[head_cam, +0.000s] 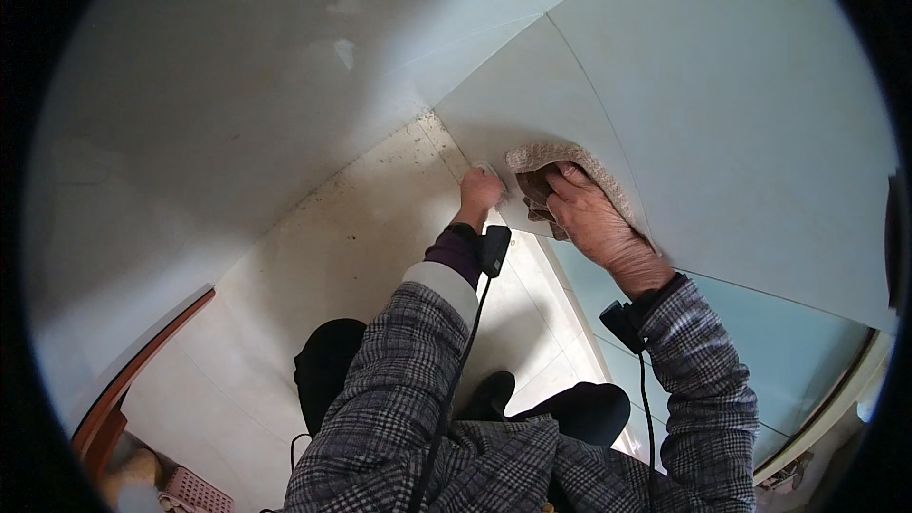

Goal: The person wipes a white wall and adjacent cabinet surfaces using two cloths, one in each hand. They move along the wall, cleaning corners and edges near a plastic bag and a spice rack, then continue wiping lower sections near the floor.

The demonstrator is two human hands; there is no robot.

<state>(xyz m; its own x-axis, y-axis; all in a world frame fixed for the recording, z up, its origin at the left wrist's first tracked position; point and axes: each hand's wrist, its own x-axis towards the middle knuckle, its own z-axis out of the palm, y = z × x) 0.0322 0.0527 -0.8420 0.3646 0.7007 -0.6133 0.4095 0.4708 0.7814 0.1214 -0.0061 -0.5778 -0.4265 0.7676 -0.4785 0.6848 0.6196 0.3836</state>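
My right hand (581, 214) grips a brown and beige textured cloth (556, 157), bunched under the fingers and lying against the pale tiled wall (741, 128). To its left, my left hand (482, 190) is closed by the foot of the same wall, with the edge of a whitish object (486, 168) showing beside the knuckles. What that object is, and how the fingers hold it, cannot be told. Dark specks of dirt lie on the cream tiled floor (356, 228), densest in the corner between the two walls.
A second pale wall (178, 135) rises at the left. A reddish-brown wooden edge (149, 353) stands at lower left, near a pink perforated plastic basket (199, 491). Black cables (456, 392) run from devices on both wrists. My knees and a dark shoe (491, 395) are below.
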